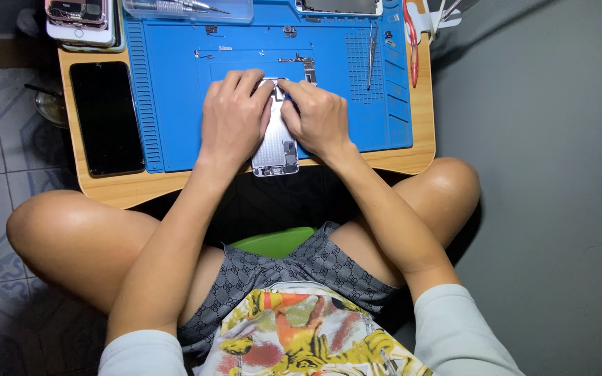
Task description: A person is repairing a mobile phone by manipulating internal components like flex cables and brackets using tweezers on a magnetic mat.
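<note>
Head view: both hands grip an opened phone shell (275, 150) on the blue mat (175, 111), left hand (235, 115) and right hand (318, 115) pinching its far end. Thin, light, probably fragile; best held by the edges. Farther left lies a black screen (106, 117).

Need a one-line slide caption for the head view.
Both hands, left hand and right hand, grip an opened phone chassis on a blue repair mat.
</note>
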